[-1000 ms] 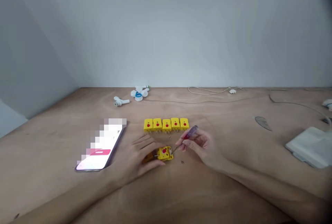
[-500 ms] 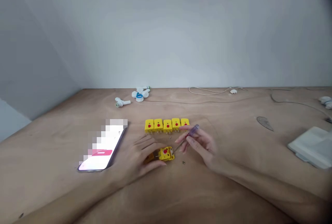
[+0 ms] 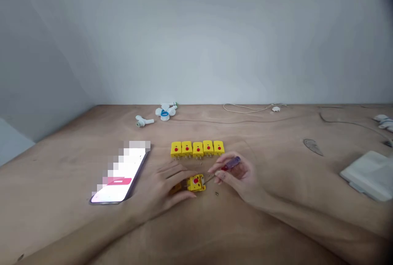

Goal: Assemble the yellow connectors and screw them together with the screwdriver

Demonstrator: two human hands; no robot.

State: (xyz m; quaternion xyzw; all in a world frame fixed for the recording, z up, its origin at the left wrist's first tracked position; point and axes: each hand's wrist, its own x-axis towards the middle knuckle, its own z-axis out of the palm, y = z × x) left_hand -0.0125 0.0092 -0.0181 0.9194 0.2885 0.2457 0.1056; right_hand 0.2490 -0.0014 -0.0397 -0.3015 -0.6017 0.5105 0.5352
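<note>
Gripping a purple-handled screwdriver (image 3: 231, 164), the right hand (image 3: 238, 177) flanks a yellow plastic connector (image 3: 195, 183).

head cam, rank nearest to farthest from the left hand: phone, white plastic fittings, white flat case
From the left hand in the head view:
1. Phone, just to the hand's left on the table
2. White plastic fittings, straight ahead near the table's back edge
3. White flat case, far off to the right
</note>
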